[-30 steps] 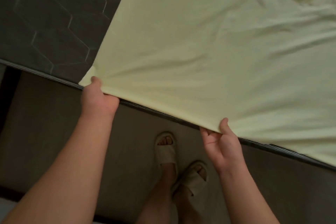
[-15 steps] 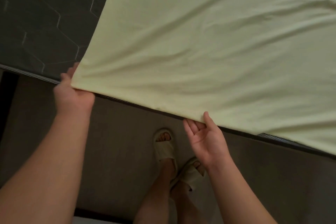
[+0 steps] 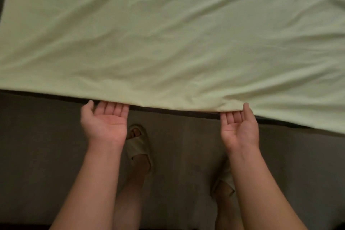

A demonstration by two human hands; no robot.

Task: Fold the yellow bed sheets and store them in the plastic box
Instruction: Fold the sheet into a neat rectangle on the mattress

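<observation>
The sheet (image 3: 168, 33) lies spread over the bed, filling the upper part of the view w/ its near edge running left to right – slightly lower toward the right – along the dark bed edge (image 3: 56, 94). The sheet is straight ahead of both hands, its long run across the person's front, so the edge sits square to the reach.

Left hand (image 3: 105, 121) is palm up, fingers straight and together, tips slid just under the sheet's edge; thumb (image 3: 87, 107) is raised and apart from the cloth, so no pinch yet. Right hand (image 3: 239, 127) is also palm up, fingers tucked under the edge where the cloth bunches a bit; its thumb (image 3: 247, 108) lies up against the top of the cloth – looks like a light pinch, tho how firm can't be told.

Both hands are about equally near the edge, well apart from each other. Feet in sandals (image 3: 139, 144) stand on the floor below. Judged: the step in hand is taking the near edge to lift for a fold. No box in view.
</observation>
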